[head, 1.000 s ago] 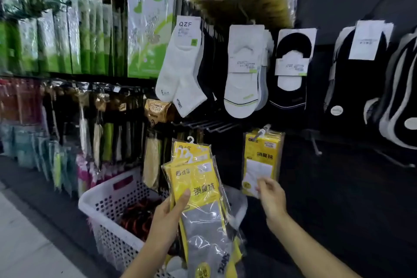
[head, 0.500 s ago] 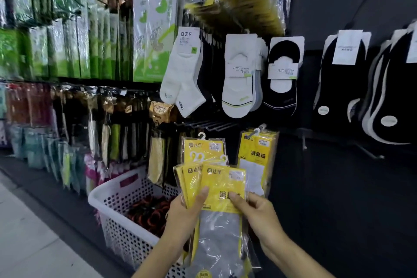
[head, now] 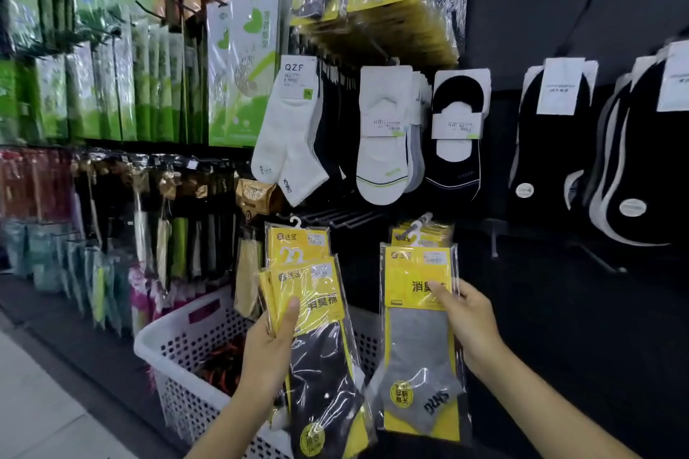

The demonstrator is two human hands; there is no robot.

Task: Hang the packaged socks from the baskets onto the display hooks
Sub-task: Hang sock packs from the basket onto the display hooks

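Sock wall (head: 540,30) ahead. My left grip (head: 272,339) holds yellow pack stack (head: 317,294) above basket (head: 175,332); my right grip (head: 471,324) pinches grey-sock pack (head: 414,347) below hook (head: 423,219).

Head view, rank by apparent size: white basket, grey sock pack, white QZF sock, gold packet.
1. white basket
2. grey sock pack, but it is nearer the camera, so its lead over the sock is unsure
3. white QZF sock
4. gold packet
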